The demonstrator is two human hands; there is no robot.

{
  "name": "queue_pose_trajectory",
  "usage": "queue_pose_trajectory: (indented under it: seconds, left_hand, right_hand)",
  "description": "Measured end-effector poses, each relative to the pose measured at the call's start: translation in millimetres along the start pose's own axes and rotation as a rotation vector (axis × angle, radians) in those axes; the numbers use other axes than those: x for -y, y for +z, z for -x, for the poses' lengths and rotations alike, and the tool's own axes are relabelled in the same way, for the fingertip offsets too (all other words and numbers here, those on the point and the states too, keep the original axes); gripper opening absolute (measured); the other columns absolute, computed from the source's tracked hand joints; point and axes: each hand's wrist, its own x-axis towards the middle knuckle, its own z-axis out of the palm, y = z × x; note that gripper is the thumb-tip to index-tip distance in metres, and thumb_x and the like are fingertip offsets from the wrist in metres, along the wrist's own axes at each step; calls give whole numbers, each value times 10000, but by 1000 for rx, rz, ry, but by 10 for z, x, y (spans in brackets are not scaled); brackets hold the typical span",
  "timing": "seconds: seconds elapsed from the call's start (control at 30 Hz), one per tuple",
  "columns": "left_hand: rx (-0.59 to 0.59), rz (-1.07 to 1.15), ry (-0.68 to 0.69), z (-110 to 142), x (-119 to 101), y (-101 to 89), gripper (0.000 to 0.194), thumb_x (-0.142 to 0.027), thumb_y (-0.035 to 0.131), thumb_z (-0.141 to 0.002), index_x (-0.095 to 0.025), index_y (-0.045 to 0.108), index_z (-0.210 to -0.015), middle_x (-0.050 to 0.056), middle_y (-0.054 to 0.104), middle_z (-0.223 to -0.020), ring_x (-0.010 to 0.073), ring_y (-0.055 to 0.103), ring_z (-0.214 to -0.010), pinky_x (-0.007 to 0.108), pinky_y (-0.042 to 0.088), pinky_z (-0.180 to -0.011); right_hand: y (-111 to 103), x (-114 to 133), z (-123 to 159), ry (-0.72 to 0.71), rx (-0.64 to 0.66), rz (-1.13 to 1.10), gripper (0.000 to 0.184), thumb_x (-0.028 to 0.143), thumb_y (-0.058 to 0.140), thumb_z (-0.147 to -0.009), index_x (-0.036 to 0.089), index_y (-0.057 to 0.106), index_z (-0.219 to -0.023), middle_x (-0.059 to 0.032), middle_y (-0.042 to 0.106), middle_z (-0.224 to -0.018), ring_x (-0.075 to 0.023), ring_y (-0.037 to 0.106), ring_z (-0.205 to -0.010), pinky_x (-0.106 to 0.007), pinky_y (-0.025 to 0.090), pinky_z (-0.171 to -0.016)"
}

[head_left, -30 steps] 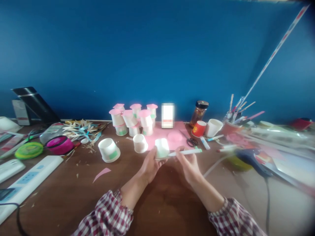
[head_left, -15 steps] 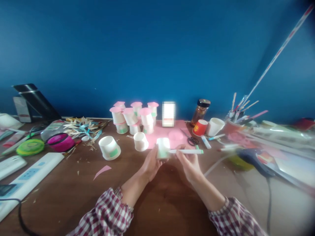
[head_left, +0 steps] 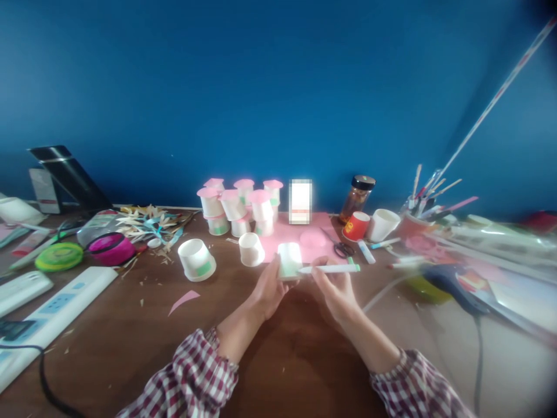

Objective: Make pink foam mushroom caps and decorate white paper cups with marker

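My left hand [head_left: 268, 290] is closed round a small white paper cup [head_left: 289, 258], which has a pale green patch low on its side. In my right hand [head_left: 334, 287] a white marker [head_left: 333, 269] with a green end lies level, its tip at the cup's right side. Whether the tip touches the cup I cannot tell. Left of my hands stand a cut white cup [head_left: 251, 251] and a larger one [head_left: 195, 259] with a green patch. Behind them are stacked white cups [head_left: 235, 206] topped with pink paper.
A pink sheet [head_left: 278, 247] lies behind my hands, with black-handled scissors [head_left: 343, 249] at its right. Farther right are a red cup [head_left: 357, 226], a jar [head_left: 359, 197] and a dark glue gun [head_left: 452, 284]. A power strip [head_left: 56, 313] and a pink scrap [head_left: 185, 300] lie on the left.
The whole view has shifted slightly, so the things on the table appear a little farther right. Both hands keep their hold on the cup and marker.
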Motion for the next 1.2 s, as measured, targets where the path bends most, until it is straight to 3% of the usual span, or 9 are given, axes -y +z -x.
queue_pose_trajectory:
  seconds: [0.8, 0.97, 1.2]
  left_hand:
    - [29, -49, 42, 15, 26, 17, 434, -524, 474, -848, -148, 620, -1006, 81, 657, -928, 210, 581, -913, 340, 424, -820]
    - [24, -42, 39, 10, 32, 4, 442, -533, 489, -836, -143, 625, -994, 89, 657, -942, 206, 586, -887, 335, 432, -791]
    - [18, -26, 24, -2, 35, -15, 428, -525, 490, -838, -152, 614, -1008, 91, 659, -955, 206, 582, -893, 343, 434, -808]
  right_hand:
    - [3, -61, -2, 16, 20, -10, 157, 341, 610, -795, 190, 566, -781, 9, 526, -654, -128, 462, -596, -252, 370, -563]
    - [-4, -55, -12, 19, -45, -6, 160, 343, 623, -778, 189, 581, -780, 6, 527, -641, -135, 466, -601, -255, 374, -564]
    - [1, -40, -11, 5, 1, -23, 139, 317, 612, -792, 185, 571, -771, 9, 540, -644, -125, 477, -600, -248, 385, -563]
